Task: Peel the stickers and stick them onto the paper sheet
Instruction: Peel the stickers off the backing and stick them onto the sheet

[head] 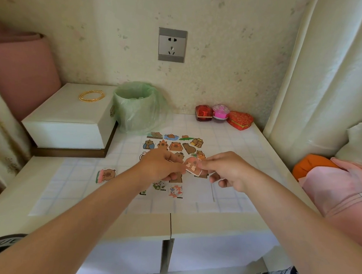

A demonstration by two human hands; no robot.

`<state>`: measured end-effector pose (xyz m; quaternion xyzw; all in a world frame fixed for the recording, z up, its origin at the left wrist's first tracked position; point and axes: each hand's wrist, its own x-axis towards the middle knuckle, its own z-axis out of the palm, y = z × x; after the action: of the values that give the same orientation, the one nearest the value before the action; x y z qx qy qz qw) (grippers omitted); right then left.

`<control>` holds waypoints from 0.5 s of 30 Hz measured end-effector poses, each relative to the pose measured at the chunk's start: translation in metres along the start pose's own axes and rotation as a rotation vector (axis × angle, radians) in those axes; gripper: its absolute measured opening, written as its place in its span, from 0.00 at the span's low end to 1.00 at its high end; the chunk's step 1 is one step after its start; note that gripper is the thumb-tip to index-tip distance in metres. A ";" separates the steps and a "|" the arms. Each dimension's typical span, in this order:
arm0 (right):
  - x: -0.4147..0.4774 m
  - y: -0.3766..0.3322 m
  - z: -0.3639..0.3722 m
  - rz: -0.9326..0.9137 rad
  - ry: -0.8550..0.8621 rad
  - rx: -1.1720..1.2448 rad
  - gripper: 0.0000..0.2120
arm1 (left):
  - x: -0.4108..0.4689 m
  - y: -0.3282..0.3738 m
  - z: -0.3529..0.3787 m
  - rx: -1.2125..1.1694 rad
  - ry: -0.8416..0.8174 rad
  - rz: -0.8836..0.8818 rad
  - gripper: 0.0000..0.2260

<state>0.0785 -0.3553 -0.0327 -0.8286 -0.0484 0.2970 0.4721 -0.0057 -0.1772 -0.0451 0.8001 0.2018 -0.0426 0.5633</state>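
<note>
Both hands meet over the middle of the tabletop point(248, 162), holding one pink sticker point(192, 166) between them, lifted above the paper sheet point(195, 192). The left hand point(161, 167) has its grip pinched on the sticker's nine o'clock edge. The right hand point(228, 171) pinches the three o'clock edge with thumb and forefinger, its other fingers curled under. The sheet lies flat beneath them, with rows of cartoon animal stickers point(173, 146) on its far half and a few more at its near edge. A loose sticker point(106, 174) lies on the tabletop at about nine o'clock from the sheet, well apart from it. At eleven o'clock stands a bin point(137, 106) lined with a green bag, beside a white box point(71, 117) with gold bangles point(91, 95) on top. At one o'clock, by the wall, sit three small trinket boxes point(240, 120).
</note>
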 end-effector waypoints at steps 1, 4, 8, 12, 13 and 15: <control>-0.001 0.002 0.000 -0.009 0.008 -0.015 0.08 | -0.001 0.000 -0.001 0.019 -0.025 0.004 0.01; -0.005 0.007 0.000 -0.038 -0.006 -0.097 0.08 | -0.003 -0.004 -0.005 0.209 -0.083 0.029 0.03; -0.008 0.015 0.000 -0.048 -0.031 -0.230 0.06 | -0.002 -0.009 -0.012 0.511 0.030 0.128 0.03; -0.012 0.022 0.001 -0.040 -0.078 -0.275 0.04 | -0.002 -0.019 -0.011 0.612 -0.064 0.313 0.04; -0.013 0.023 0.002 -0.039 -0.079 -0.279 0.04 | -0.001 -0.022 -0.010 0.664 -0.088 0.352 0.07; -0.013 0.023 0.002 -0.040 -0.073 -0.284 0.05 | -0.003 -0.025 -0.008 0.806 -0.132 0.358 0.17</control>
<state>0.0621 -0.3717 -0.0463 -0.8744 -0.1236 0.3079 0.3541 -0.0187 -0.1639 -0.0632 0.9737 -0.0090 -0.0705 0.2166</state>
